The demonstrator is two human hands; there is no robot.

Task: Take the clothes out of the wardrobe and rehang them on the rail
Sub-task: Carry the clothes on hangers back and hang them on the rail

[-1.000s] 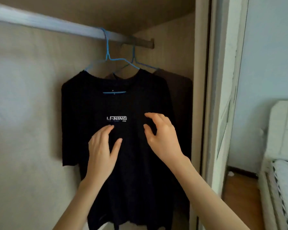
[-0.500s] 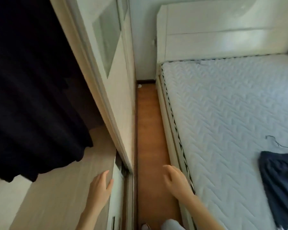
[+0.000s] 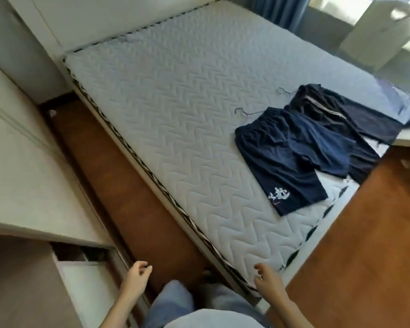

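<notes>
- Now, the left hand is seen low beside the wardrobe, fingers loosely curled, nothing held.
- Right hand is seen over the mattress corner, likewise relaxed and empty.
- Navy shorts and dark trousers are laid on the mattress.

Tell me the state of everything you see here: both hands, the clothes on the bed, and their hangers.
left hand: empty, fingers loosely curled.
right hand: empty, fingers loosely curled.
navy shorts: lying flat on the mattress, hanger hook poking out at the waistband.
dark garment: lying flat beside the shorts, partly overlapped by them, second hook poking out.
</notes>
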